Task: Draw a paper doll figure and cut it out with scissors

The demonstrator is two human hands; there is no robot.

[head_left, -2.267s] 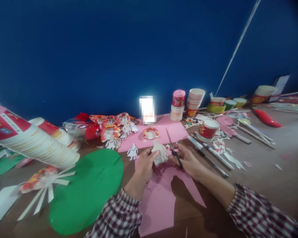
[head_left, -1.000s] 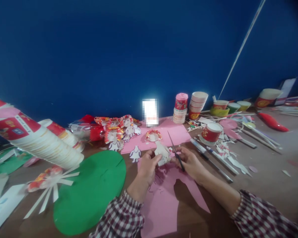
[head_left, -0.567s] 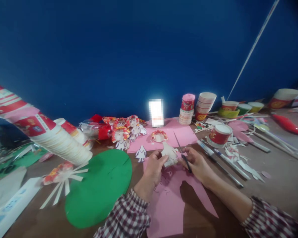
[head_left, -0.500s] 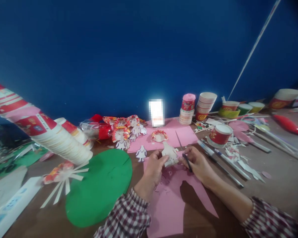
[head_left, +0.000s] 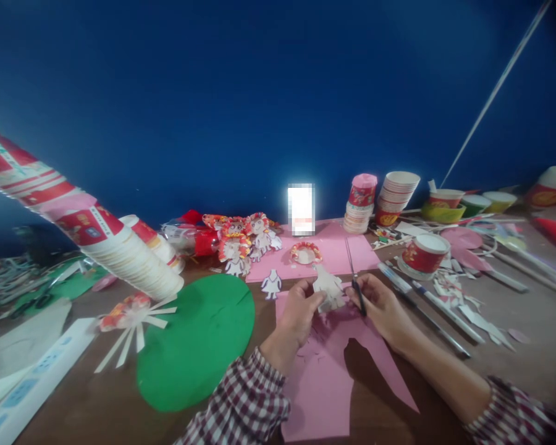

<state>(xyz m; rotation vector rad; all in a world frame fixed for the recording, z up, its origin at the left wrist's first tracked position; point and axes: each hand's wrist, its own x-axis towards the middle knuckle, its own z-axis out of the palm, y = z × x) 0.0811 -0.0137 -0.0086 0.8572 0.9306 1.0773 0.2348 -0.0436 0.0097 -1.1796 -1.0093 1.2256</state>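
Note:
My left hand (head_left: 298, 313) pinches a small white paper cut-out figure (head_left: 328, 288) above the table. My right hand (head_left: 383, 307) grips small scissors (head_left: 354, 280) whose blades point up and away, right beside the figure. Both hands hover over a cut pink paper sheet (head_left: 327, 377) lying on the brown table (head_left: 491, 364). Checked sleeves cover both forearms.
A green paper disc (head_left: 197, 343) lies to the left, with a leaning stack of paper cups (head_left: 97, 238) beyond it. Finished paper dolls (head_left: 241, 238), another pink sheet (head_left: 333, 253), a red cup (head_left: 424, 253), pens (head_left: 426, 303) and bowls (head_left: 445, 207) crowd the back and right.
The view has swung left, so everything sits further right in frame. My hands keep the same hold on the figure and scissors; the scissor blades have tilted more upright.

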